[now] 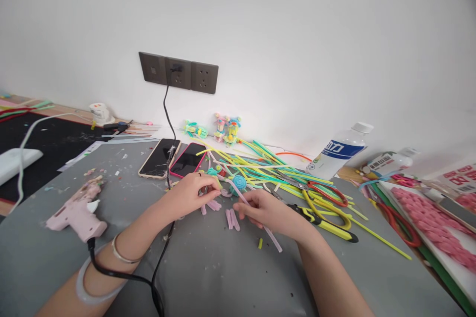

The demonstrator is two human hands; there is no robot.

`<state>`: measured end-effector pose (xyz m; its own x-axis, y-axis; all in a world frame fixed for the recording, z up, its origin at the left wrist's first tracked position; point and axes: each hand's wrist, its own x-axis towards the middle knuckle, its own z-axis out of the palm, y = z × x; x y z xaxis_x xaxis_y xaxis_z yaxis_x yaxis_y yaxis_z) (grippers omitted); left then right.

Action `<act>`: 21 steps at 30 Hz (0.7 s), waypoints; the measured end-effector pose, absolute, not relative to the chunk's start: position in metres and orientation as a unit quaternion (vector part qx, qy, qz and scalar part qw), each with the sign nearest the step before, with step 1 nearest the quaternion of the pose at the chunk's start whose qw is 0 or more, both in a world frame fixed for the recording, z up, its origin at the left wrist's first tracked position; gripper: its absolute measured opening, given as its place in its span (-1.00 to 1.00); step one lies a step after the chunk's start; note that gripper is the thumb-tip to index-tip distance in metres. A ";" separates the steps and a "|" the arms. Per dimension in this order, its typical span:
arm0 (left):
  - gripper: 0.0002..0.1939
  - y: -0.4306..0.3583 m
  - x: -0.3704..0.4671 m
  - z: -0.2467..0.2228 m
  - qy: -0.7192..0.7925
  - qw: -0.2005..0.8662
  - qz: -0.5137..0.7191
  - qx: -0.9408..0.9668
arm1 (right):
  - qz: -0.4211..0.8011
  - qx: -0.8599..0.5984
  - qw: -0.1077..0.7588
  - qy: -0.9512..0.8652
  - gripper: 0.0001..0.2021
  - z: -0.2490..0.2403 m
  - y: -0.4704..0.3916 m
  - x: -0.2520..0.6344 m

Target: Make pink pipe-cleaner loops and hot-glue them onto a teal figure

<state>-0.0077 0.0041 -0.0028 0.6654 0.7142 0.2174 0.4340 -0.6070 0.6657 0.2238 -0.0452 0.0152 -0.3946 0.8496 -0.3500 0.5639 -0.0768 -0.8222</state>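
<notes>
The pale lilac strip (274, 241) looks soft and matt, with a faintly fuzzy edge; the tabletop (230, 272) is smooth, dull grey, flecked with scraps; the glue gun (84, 220) is matt pink plastic (rough and crusted towards its nozzle); both the gold-edged phone (156, 158) and the pink-edged phone (187, 159) have glossy dark screens; the bottle (334, 158) is shiny, see-through plastic; the socket panel (204, 72) appears smooth, dark, with a low sheen; the wall (297, 34) is flat matt white.

Covered and cropped
What the left hand (194, 192) touches is unclear; the right hand (266, 209) covers part of a lilac strip (274, 240); the left edge crops a white box (23, 160).
</notes>
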 end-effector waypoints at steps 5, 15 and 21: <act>-0.75 0.014 -0.017 0.000 0.364 0.313 0.227 0.847 | 0.508 -0.480 0.285 -0.656 -0.47 0.017 -0.044 0.223; -0.72 0.015 -0.024 0.007 0.291 0.412 0.219 0.835 | 0.507 -0.437 0.484 -0.564 -0.59 0.013 -0.040 0.215; -0.72 0.003 -0.014 0.013 0.233 0.461 0.232 0.824 | 0.498 -0.402 0.519 -0.566 -0.71 0.008 -0.039 0.210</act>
